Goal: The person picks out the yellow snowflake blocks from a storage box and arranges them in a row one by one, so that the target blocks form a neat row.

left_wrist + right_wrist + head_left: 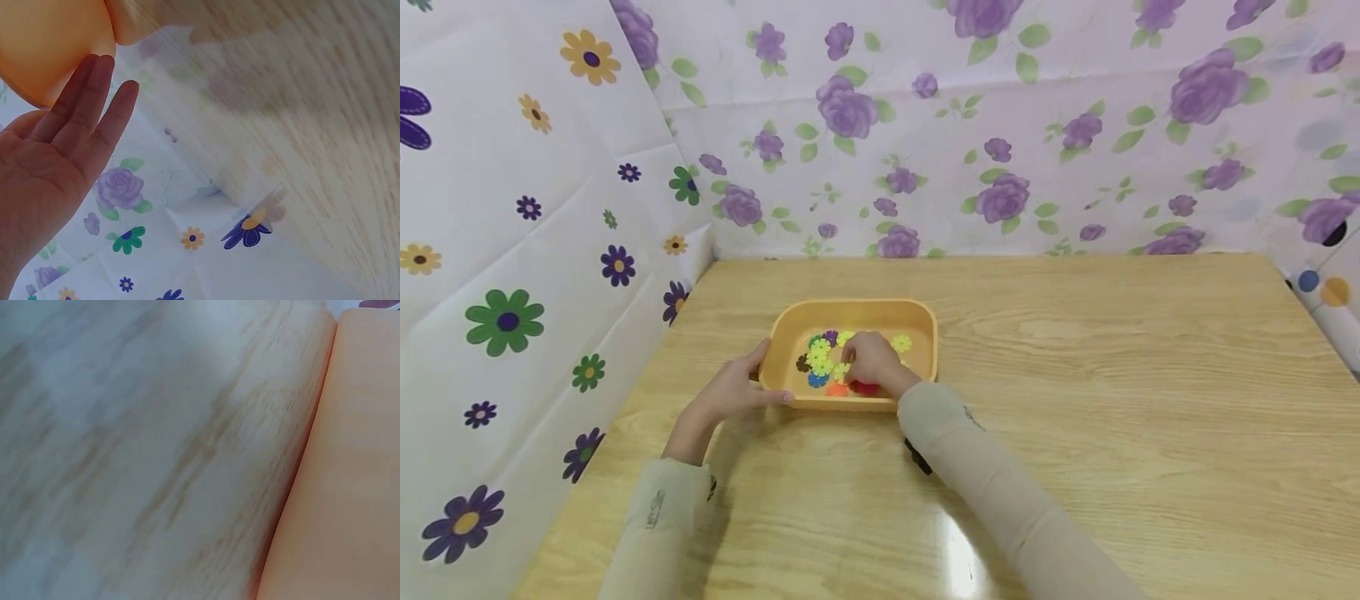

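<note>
The orange tray (pixel 857 313) could skid if the straight-fingered left hand (pixel 733 390) slips off its left edge; right hand's (pixel 872 360) hold unclear.

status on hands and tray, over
Left hand touching tray at left end. Right hand inside, among flower-shaped pieces. Right hand hides some tray floor.

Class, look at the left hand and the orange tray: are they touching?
Touching. The head view shows the left hand against the left end of the orange tray, one digit lying on its near rim.
</note>
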`<action>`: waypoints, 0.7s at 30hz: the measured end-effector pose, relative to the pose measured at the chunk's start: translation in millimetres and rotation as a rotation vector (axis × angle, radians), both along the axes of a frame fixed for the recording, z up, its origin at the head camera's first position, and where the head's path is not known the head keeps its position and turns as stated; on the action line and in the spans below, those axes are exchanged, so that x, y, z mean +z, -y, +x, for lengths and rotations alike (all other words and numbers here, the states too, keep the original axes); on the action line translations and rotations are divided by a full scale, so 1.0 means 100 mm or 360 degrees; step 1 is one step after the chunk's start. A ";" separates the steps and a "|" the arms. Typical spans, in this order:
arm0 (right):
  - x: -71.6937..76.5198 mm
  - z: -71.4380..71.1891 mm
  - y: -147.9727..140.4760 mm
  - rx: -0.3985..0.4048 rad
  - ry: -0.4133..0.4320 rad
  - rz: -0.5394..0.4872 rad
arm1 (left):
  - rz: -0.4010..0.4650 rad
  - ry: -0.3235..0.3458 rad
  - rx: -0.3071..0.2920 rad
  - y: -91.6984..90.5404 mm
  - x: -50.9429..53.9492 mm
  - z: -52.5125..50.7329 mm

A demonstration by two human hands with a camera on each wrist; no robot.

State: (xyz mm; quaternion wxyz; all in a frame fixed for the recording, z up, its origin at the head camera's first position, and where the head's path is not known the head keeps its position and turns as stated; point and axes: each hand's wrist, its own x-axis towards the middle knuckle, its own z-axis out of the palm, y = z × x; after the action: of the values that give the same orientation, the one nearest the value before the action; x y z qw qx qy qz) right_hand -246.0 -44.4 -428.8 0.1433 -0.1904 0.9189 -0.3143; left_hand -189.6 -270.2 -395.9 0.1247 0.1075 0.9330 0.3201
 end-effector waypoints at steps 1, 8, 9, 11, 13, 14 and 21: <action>0.01 0.00 0.00 -0.0013 -0.0006 -0.0022 | -0.0002 -0.0003 -0.0002 0.00 0.00 0.00; -0.01 0.02 -0.01 -0.0040 -0.0034 -0.0270 | -0.0003 -0.0024 0.0014 0.00 -0.02 0.00; -0.01 0.02 -0.01 -0.0040 -0.0030 -0.0297 | -0.0007 -0.0024 0.0015 0.01 -0.02 0.01; -0.01 0.02 -0.02 -0.0046 -0.0012 -0.0332 | -0.0017 -0.0032 0.0015 0.01 -0.02 0.01; 0.00 0.02 -0.03 -0.0050 -0.0005 -0.0373 | -0.0021 -0.0029 0.0013 0.01 -0.01 0.01; 0.01 0.03 -0.04 -0.0051 -0.0003 -0.0393 | -0.0020 -0.0028 0.0013 0.01 -0.01 0.01; 0.06 0.07 -0.16 -0.0012 -0.0022 -0.0495 | 0.0016 -0.0048 -0.0011 0.00 -0.03 -0.01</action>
State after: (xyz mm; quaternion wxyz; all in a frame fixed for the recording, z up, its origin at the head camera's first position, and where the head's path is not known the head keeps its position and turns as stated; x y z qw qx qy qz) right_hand -239.2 -28.1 -422.9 0.1045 -0.2090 0.8608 -0.4521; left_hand -190.4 -270.6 -398.9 0.1111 0.1161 0.9328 0.3227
